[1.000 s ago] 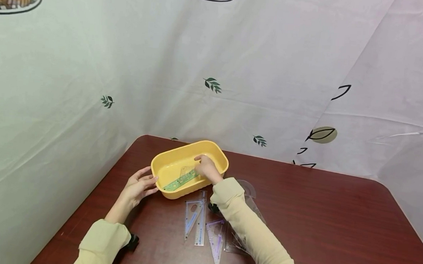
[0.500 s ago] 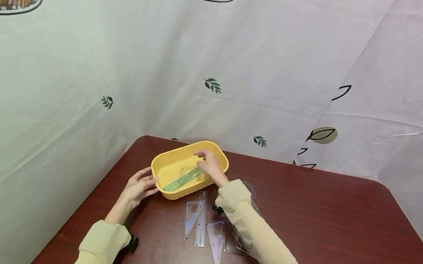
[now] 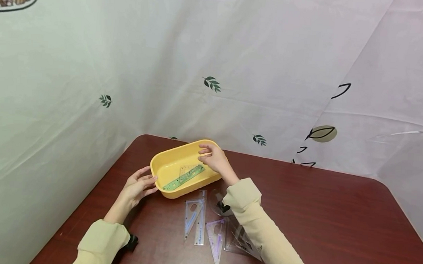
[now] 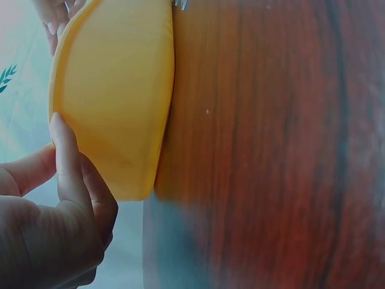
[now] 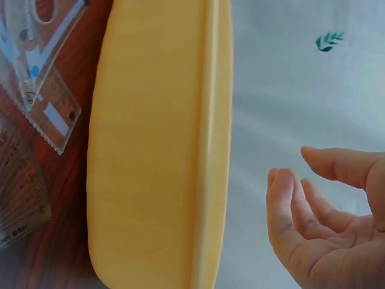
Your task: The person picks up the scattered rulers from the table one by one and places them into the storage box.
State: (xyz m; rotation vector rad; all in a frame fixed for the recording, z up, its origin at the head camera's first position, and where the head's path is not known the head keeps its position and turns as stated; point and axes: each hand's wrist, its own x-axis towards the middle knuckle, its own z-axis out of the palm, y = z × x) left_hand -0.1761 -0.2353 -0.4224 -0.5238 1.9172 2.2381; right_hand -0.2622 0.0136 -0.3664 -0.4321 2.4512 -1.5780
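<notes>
A yellow plastic basin (image 3: 169,160) stands near the far left of the table. Inside lie a green ruler (image 3: 183,178) and, partly under it, a see-through piece with markings (image 3: 185,169). My left hand (image 3: 137,187) grips the basin's left end; in the left wrist view the thumb and index finger (image 4: 67,162) pinch its rim. Above the basin's right end hovers my right hand (image 3: 216,159), with nothing between its loosely bent fingers. The right wrist view shows this right hand (image 5: 325,223) apart from the basin wall (image 5: 150,150).
In front of the basin lie a clear ruler (image 3: 200,228), a blue-marked set square (image 3: 191,216), and a purple-marked set square (image 3: 216,237). A clear protractor (image 3: 216,197) and other clear pieces (image 3: 239,240) lie partly beneath my right forearm. A fabric wall (image 3: 290,92) borders the table (image 3: 322,219).
My right hand has let go of the green ruler and risen up and to the right, leaving the ruler in the basin. The left hand stays on the rim.
</notes>
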